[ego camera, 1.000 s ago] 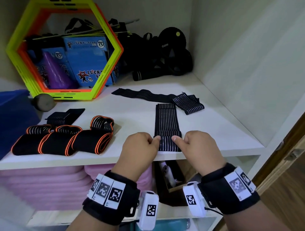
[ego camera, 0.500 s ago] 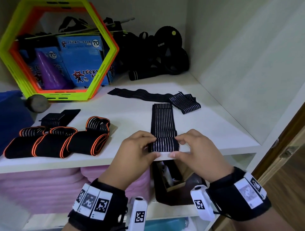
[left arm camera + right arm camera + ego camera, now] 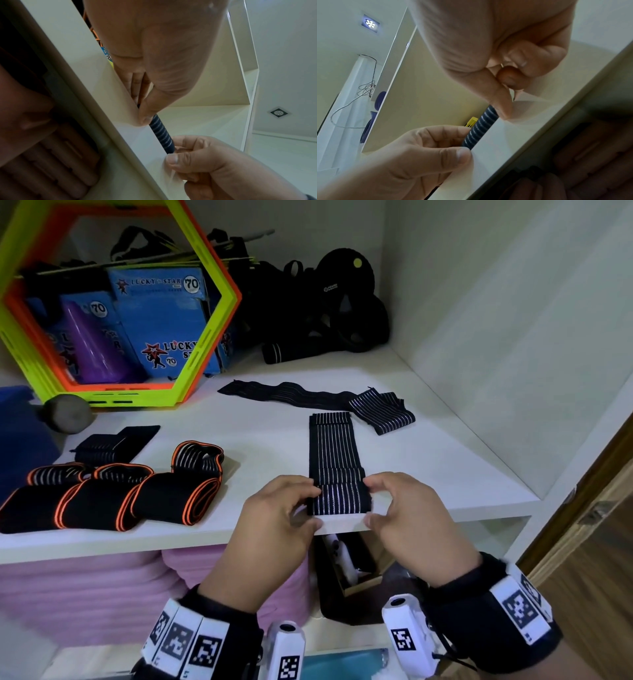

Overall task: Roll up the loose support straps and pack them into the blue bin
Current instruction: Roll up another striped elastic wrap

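A black strap with white stripes (image 3: 334,453) lies lengthwise on the white shelf (image 3: 445,474), its near end turned over into a small roll (image 3: 339,498) at the front edge. My left hand (image 3: 313,505) pinches the roll's left end and my right hand (image 3: 371,503) pinches its right end. The wrist views show the roll (image 3: 162,135) (image 3: 479,129) edge-on between the thumbs. A second loose strap (image 3: 308,395) lies flat further back. The blue bin (image 3: 20,440) stands at the far left, mostly out of frame.
Rolled orange-trimmed straps (image 3: 102,501) and a small black strap (image 3: 113,445) lie on the left of the shelf. Behind are hexagon rings (image 3: 212,313), blue boxes (image 3: 161,320), a grey ball (image 3: 68,414) and black gear (image 3: 325,313). The cabinet wall (image 3: 496,354) closes the right. Pink mats (image 3: 85,594) sit below.
The strap's near end, flat under my fingertips a second ago, has been turned over into a roll. Both hands went from pressing it down to pinching its ends.
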The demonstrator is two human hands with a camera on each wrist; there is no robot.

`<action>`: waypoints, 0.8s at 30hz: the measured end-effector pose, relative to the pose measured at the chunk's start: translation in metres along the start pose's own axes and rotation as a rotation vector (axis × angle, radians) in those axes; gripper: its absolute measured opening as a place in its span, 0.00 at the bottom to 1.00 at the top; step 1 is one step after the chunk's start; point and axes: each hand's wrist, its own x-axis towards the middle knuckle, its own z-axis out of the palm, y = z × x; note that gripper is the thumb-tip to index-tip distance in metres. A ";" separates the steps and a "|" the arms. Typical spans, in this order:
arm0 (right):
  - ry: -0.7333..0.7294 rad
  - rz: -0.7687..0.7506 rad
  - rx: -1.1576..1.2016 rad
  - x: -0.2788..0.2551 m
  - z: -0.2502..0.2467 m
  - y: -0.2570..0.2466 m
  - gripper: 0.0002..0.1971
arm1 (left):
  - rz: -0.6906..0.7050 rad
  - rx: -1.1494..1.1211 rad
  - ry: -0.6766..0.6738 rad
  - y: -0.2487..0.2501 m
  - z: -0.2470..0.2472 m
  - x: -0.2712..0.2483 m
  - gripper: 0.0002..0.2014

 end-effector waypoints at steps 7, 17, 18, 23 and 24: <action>-0.020 -0.064 -0.004 0.005 -0.005 0.001 0.20 | -0.033 -0.011 -0.013 0.001 -0.004 0.003 0.20; 0.129 -0.002 -0.038 0.011 0.003 -0.005 0.16 | -0.277 -0.099 0.098 0.010 0.000 0.015 0.06; 0.151 0.017 -0.017 0.011 0.004 -0.007 0.12 | -0.286 -0.081 0.115 0.011 0.001 0.016 0.06; 0.157 0.009 -0.021 0.013 0.003 -0.014 0.10 | -0.281 -0.018 0.139 0.014 0.006 0.022 0.06; 0.152 0.003 -0.022 0.015 0.002 -0.013 0.09 | -0.279 -0.019 0.130 0.014 0.006 0.023 0.07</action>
